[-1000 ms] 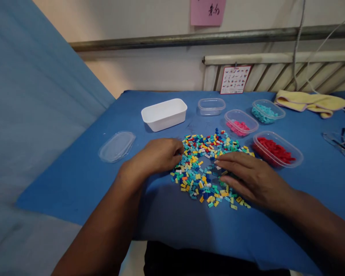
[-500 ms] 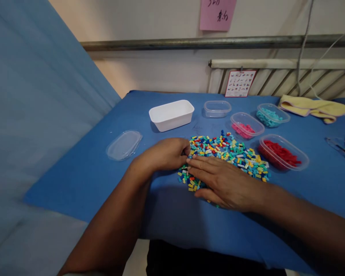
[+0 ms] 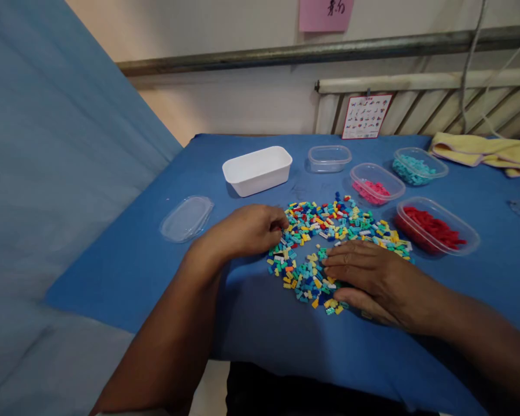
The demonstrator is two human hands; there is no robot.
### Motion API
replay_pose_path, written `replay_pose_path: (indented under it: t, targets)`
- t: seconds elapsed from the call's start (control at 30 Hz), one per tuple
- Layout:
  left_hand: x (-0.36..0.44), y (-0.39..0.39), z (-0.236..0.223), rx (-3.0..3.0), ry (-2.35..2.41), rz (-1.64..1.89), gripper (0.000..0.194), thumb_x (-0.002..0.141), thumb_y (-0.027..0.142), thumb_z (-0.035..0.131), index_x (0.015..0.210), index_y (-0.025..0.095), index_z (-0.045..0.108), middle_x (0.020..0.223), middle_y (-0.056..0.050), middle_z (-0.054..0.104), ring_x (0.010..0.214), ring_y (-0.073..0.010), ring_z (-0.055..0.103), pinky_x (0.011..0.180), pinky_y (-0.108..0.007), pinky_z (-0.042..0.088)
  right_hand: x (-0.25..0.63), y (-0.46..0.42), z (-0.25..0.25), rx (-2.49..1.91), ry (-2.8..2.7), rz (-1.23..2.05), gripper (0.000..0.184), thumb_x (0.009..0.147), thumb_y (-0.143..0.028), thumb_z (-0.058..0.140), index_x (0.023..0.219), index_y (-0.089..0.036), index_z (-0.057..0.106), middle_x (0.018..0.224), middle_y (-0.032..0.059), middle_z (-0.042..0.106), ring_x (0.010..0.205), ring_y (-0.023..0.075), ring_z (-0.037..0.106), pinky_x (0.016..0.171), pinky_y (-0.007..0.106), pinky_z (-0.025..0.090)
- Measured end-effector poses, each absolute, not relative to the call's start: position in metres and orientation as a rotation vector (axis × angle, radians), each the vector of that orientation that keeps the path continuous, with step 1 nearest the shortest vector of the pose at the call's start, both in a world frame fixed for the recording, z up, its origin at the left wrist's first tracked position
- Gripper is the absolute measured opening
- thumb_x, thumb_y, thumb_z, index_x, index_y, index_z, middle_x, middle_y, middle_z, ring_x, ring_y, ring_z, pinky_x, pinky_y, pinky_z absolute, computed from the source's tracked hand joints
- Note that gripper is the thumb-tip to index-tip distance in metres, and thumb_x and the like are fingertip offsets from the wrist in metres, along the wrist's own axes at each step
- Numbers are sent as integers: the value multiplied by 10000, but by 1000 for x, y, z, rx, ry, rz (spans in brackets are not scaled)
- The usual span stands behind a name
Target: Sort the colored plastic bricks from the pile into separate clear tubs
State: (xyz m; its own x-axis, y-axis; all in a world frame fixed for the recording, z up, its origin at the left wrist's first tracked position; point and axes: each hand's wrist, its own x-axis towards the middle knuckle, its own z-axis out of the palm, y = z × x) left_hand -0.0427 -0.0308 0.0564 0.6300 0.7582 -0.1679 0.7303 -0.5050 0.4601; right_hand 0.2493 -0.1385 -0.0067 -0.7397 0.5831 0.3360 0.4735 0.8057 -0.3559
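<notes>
Small toy building bricks [image 3: 309, 279] in blue, green, yellow, white and red lie spread in a loose pile on the blue table cover. At the pile's left edge is my left hand [image 3: 256, 229], its fingers curled together; whatever they may pinch is hidden. My right hand [image 3: 370, 276] rests palm down over the near right part of the pile, fingers stretched out and touching bricks. Between the two hands a patch of blue cloth shows through the bricks.
Behind the pile stand a white tub [image 3: 257, 171] and a clear box [image 3: 329, 159]. Rightward are clear boxes with pink bricks [image 3: 374, 192], turquoise bricks [image 3: 413, 169] and red bricks [image 3: 433, 228]. Clear lids [image 3: 187, 219] lie at left, a yellow cloth [image 3: 485, 151] at far right.
My right hand has slid right and slightly toward me, away from my left hand, exposing bricks and a bare patch of cloth. My left hand stays at the pile's left edge.
</notes>
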Motion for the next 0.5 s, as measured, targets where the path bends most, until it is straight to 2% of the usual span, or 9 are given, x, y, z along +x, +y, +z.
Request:
replay_pose_path:
  t: [0.2, 0.3, 0.5]
  targets:
    - [-44, -29, 53, 2525, 1216, -41, 228, 910, 219, 612, 1032, 231, 805, 1002, -41, 793, 853, -199, 678, 710, -298, 424, 254, -135, -4, -802, -2434, 336, 150, 1084, -278, 678, 1204, -225, 751, 1176, 89, 831, 1088, 273, 797, 996, 479, 641]
    - [-39, -34, 52, 2600, 1180, -128, 220, 898, 172, 601, 992, 220, 794, 1044, -52, 782, 902, -206, 690, 725, -301, 432, 255, -135, -6, -788, -2444, 333, 137, 1085, -259, 676, 1197, -220, 745, 1156, 86, 829, 1063, 263, 794, 979, 466, 643]
    - [-35, -36, 52, 2658, 1212, -209, 321, 942, 151, 575, 1096, 248, 840, 1121, -76, 778, 988, -235, 709, 711, -305, 431, 255, -136, -6, -795, -2434, 352, 142, 1080, -246, 675, 1197, -223, 753, 1136, 78, 830, 1058, 255, 795, 993, 461, 646]
